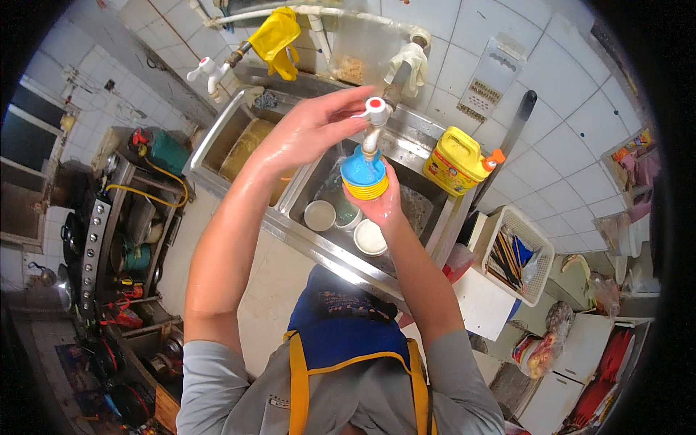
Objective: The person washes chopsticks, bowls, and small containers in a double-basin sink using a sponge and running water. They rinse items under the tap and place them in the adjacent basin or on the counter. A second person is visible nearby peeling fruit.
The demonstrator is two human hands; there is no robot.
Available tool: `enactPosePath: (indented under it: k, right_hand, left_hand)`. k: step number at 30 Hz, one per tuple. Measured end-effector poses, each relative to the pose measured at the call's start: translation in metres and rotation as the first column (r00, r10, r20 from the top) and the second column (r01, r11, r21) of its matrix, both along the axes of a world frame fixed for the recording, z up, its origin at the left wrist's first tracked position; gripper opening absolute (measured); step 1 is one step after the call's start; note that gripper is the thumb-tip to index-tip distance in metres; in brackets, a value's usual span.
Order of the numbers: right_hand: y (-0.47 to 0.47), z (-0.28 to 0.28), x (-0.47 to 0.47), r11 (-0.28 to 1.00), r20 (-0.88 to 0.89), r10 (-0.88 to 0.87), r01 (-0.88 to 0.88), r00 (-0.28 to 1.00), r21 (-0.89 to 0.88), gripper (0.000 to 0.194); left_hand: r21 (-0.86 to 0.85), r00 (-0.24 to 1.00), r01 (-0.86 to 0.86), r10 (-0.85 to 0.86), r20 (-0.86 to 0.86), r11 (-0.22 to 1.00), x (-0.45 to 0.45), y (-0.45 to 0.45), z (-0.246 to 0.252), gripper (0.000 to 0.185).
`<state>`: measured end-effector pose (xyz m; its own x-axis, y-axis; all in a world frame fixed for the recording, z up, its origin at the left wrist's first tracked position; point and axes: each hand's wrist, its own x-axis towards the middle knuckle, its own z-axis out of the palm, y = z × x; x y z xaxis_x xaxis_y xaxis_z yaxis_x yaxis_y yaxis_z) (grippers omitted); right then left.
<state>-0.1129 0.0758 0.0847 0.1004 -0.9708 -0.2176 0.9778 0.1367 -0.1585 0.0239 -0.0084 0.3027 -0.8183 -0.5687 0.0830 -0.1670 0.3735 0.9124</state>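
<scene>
My right hand (383, 204) holds a stack of small bowls, yellow outside with a blue one (363, 167) on top, right under the spout of a white tap (372, 138). Water runs into the blue bowl. My left hand (312, 128) reaches to the tap's white lever handle (375, 109) with the red dot, thumb and fingers on either side of it; whether it grips the lever is hard to tell. Below, in the steel sink basin (413, 190), stand a white bowl (371, 237) and a round pale container (319, 216), with another container partly under water.
A yellow detergent jug (455, 163) with an orange cap stands on the sink's right rim. At the left is a second basin with a large container (247, 147). Yellow rubber gloves (277, 41) hang on another tap. A white basket (538, 261) of chopsticks stands at the right.
</scene>
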Motion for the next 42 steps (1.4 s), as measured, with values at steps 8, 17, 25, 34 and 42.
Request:
enactPosePath:
  k: [8,17,25,34,42]
  right_hand:
    - [0.015,-0.055,-0.002,0.954,-0.254,0.265,-0.214,0.930,0.212,0.047]
    - [0.063,-0.112,0.007,0.795,-0.403,0.467,-0.175,0.787,0.581,0.058]
    - [0.011,-0.093,0.025,0.906,-0.608,0.196,0.095,0.769,0.412,0.069]
    - [-0.089,0.039,0.035,0.897,-0.920,-0.337,0.365,0.199,-0.250,0.053]
    - [-0.043,-0.110,0.031,0.701,-0.487,0.640,-0.192,0.595,0.687,0.046]
  left_hand:
    - [0.357,0.938,-0.269,0.158,0.309,0.894,0.007,0.014,-0.233,0.095]
    - [0.958,0.955,-0.284,0.102,0.279,0.047,0.030,0.050,-0.310,0.045]
    - [0.884,0.908,-0.360,0.332,0.257,0.298,0.008,0.019,-0.262,0.057]
    - [0.397,0.833,-0.361,0.483,-0.270,0.844,0.002,-0.055,-0.158,0.061]
    - [0.634,0.617,-0.741,0.599,0.510,0.224,-0.004,0.017,-0.380,0.079]
